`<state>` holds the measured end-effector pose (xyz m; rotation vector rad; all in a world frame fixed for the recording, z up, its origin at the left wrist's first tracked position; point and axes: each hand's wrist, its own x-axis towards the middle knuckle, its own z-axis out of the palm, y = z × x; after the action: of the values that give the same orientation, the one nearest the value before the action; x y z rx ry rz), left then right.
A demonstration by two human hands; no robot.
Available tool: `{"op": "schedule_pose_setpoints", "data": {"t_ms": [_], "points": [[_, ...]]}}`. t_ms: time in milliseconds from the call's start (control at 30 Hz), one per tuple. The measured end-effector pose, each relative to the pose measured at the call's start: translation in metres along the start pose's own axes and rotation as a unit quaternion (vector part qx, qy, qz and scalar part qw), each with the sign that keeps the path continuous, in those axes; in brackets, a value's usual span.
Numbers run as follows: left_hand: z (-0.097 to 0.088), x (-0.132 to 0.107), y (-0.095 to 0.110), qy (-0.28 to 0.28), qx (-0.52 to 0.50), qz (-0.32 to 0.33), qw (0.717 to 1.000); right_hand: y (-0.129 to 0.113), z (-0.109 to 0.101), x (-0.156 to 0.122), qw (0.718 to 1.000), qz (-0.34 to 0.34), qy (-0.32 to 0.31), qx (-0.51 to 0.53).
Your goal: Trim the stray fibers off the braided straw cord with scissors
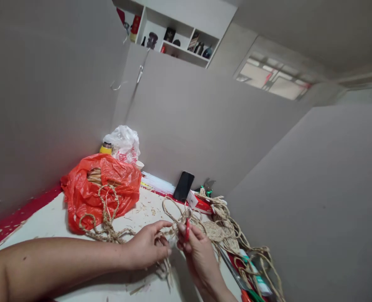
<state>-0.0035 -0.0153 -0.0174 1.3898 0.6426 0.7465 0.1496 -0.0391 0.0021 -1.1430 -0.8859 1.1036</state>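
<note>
Held the left hand (153,245) half curled, thumb and fingers close to the straw rope (182,218), maybe to steady it; could not tell a firm pinch from a light touch. Held the right hand (194,247) nearly closed around a red-handled tool (187,230), likely small scissors. Had both hands close together over the middle of the counter (47,228), likely for easy work on one small spot.

As for the straw rope, lay between the hands and just past them. Made a thin loop there, long way running from the fingers to the far side and a bit left. Pointed loose straw ends (165,272) to the near side. Pointed the tool's red loop mostly up; could not make out a tip in the blur.

Sat in the red plastic bag (79,180) on the left: a bundle of straw (94,176), likely to save it from spilling. Piled on the right: coiled rope (214,231), perhaps to leave the middle free. Leaned against the far wall (186,126): a phone (183,186), screen toward the near side, maybe for easy looking.
</note>
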Motion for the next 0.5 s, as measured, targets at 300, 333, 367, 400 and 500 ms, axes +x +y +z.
{"op": "schedule_pose_setpoints", "data": {"t_ms": [300, 333, 367, 400, 500], "points": [[-0.039, 0.009, 0.041, 0.061, 0.436, 0.092, 0.893, -0.089, -0.006, 0.021, 0.964, -0.219, 0.103, 0.107], [-0.047, 0.010, 0.047, 0.065, 0.459, 0.088, 0.882, -0.097, -0.008, 0.021, 0.959, -0.234, 0.111, 0.116], [-0.056, 0.010, 0.053, 0.067, 0.480, 0.081, 0.871, -0.105, -0.011, 0.021, 0.953, -0.250, 0.118, 0.126], [-0.064, 0.010, 0.058, 0.067, 0.499, 0.073, 0.861, -0.113, -0.013, 0.021, 0.946, -0.265, 0.126, 0.136], [-0.089, 0.008, 0.076, 0.061, 0.544, 0.051, 0.835, -0.136, -0.020, 0.020, 0.927, -0.301, 0.150, 0.165]]}}
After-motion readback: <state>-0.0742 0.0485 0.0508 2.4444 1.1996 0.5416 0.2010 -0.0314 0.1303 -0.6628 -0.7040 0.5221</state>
